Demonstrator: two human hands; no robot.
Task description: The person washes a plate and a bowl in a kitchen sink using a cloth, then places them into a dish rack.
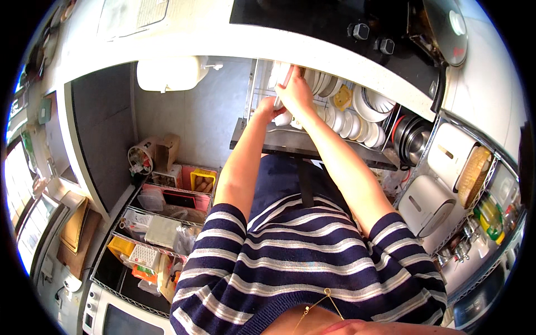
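Both arms reach forward into a pulled-out dish drawer (240,134) under the counter. My left hand (270,108) and my right hand (296,94) are close together, fingers closed round a pale flat dish (284,85) that stands nearly on edge. Its exact kind is hard to make out. Right of my hands, white bowls (352,124) stand in a row along the drawer's near side. Behind them are upright plates (321,84), a yellow dish (342,97) and larger white bowls (371,106).
Above the drawer lies the counter edge (312,46), with a black cooktop (312,17). Dark pots (413,137) stand at the drawer's right, beside a wire shelf with silver appliances (427,204). At left are a white tank (167,73) and wire baskets of containers (162,231).
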